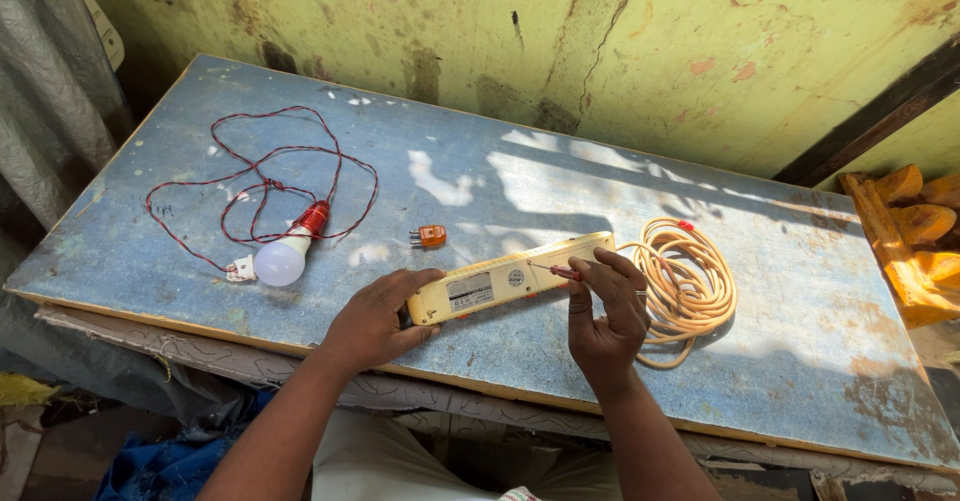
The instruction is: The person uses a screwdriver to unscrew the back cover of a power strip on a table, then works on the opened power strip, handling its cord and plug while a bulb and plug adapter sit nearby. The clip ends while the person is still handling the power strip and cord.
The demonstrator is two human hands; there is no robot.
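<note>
A cream-yellow power strip lies face down on the worn blue table top. My left hand grips its left end and holds it steady. My right hand pinches a small red-handled screwdriver, whose tip rests on the strip's back near the right end. The strip's cream cable lies coiled just right of my right hand.
A white bulb in a red holder with a twisted red-and-white wire and a white plug sits at the left. A small orange plug lies behind the strip. A peeling green wall stands behind. Yellow wooden pieces lie at the right.
</note>
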